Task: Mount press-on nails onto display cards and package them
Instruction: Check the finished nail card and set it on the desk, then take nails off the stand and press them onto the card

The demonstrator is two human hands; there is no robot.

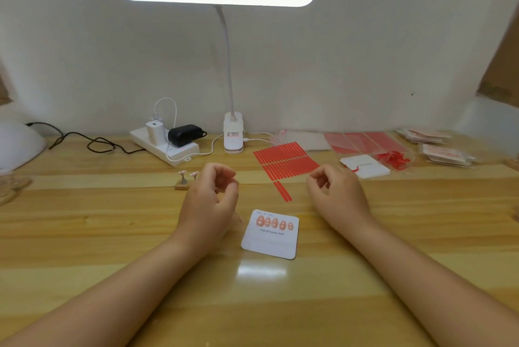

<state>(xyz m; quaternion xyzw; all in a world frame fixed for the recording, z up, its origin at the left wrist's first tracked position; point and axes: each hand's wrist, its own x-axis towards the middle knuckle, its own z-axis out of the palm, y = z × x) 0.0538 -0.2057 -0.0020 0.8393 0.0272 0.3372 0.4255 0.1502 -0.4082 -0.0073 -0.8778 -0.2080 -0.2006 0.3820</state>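
While both hands hover curled, left hand [209, 200] and right hand [335, 192] grip nothing visible; display card [269, 234] with five nails [274, 222] lies between on tabletop [112, 234].

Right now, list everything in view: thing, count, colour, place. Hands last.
display card: one, white, five pink nails in its top row, table centre
adhesive strips: many, red, behind the card
nails on stands: two, pink, beside the left hand
blank cards: small stack, white, right
packets: several, clear and pink, far right
desk lamp: one, white, clipped at the back, lit
power strip: one, white, back left
table: one, light wood
left hand: fingers loosely curled, empty
right hand: fingers loosely curled, empty
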